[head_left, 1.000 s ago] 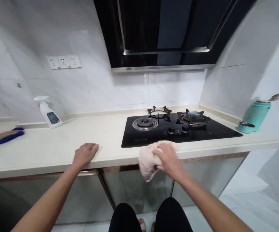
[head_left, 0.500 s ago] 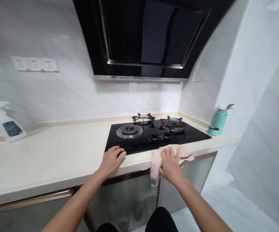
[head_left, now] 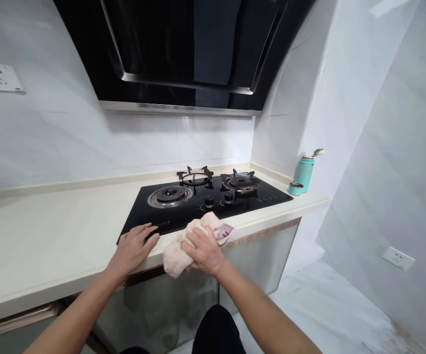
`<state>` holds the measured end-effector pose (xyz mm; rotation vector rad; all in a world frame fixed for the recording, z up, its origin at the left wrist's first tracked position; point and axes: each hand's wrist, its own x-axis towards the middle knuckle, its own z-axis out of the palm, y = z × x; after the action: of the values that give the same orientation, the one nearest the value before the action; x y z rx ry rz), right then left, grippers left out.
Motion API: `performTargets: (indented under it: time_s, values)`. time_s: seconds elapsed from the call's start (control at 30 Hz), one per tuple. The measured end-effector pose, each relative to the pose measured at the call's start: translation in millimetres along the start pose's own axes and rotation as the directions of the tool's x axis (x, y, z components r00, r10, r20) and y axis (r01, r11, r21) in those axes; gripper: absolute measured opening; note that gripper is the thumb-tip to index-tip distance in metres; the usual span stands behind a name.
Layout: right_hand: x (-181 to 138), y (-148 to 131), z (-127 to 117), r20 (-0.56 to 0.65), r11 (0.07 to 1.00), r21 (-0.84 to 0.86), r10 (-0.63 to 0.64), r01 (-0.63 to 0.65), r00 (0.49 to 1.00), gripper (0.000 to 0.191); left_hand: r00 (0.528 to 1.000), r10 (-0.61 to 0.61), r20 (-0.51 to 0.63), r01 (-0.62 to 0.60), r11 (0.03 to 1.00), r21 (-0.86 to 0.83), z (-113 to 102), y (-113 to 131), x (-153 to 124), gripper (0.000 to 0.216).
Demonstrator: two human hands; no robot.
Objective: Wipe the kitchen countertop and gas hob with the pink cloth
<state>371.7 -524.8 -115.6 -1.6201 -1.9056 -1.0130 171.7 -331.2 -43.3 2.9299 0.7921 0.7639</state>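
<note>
A pale pink cloth (head_left: pixel 178 253) lies bunched over the front edge of the counter, one end hanging down the front. My right hand (head_left: pixel 205 250) grips it from above, fingers bent into the fabric. To the left, my left hand (head_left: pixel 133 246) rests palm down at the front-left corner of the black gas stove (head_left: pixel 194 211), fingers stretched out and holding nothing. Just behind the cloth are two stove knobs (head_left: pixel 210 201). A loose pan support (head_left: pixel 195 178) stands at the back of the stove, and the left burner (head_left: pixel 170 195) is bare.
A black range hood (head_left: pixel 194 54) hangs low over the stove. On the right end of the counter stand a turquoise flask-like container (head_left: pixel 304 174) with something sticking out of its top and a small turquoise cup (head_left: pixel 296 189). Counter surface (head_left: pixel 61 221) stretches left; glass-front cabinets (head_left: pixel 161 305) are below.
My right hand has slid the cloth left along the counter edge, closer to my left hand. The view has turned right, so the white spray bottle is out of sight.
</note>
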Motion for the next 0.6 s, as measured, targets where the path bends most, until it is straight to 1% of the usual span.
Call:
performTargets:
  time_s: [0.07,0.13,0.23,0.3,0.37,0.47,0.53,0.6]
  values:
    - [-19,26,-12,0.021,1.0,-0.011,0.016,-0.016,1.0,0.055,1.0,0.001,0.002,-0.001,1.0,0.008,-1,1,-1,0.057]
    - [-38,52,-27,0.092,0.996,-0.013,0.089,-0.088,0.992,0.059,1.0,-0.007,0.012,0.007,1.0,0.006,-1,2,-1,0.06]
    - [-70,92,-54,0.224,0.97,-0.041,0.243,-0.24,0.944,0.067,0.999,-0.025,0.029,0.025,1.0,-0.009,-2,4,-1,0.063]
    - [-90,120,-72,0.267,0.945,-0.082,0.326,-0.316,0.907,0.07,0.999,-0.029,0.035,0.029,1.0,-0.012,-2,6,-1,0.063]
    - [-110,147,-89,0.279,0.918,-0.131,0.397,-0.375,0.875,0.071,0.999,-0.025,0.04,0.025,1.0,-0.009,-2,6,0,0.064]
    - [-138,185,-113,0.275,0.844,-0.22,0.535,-0.489,0.799,0.073,0.999,-0.026,0.04,0.026,1.0,0.004,0,7,0,0.066]
    - [-154,206,-127,0.243,0.76,-0.283,0.647,-0.585,0.723,0.074,0.999,-0.029,0.038,0.029,0.999,0.019,1,8,0,0.067]
    - [-166,223,-137,0.192,0.654,-0.332,0.752,-0.68,0.63,0.074,0.999,-0.027,0.033,0.025,0.999,0.034,1,10,0,0.067]
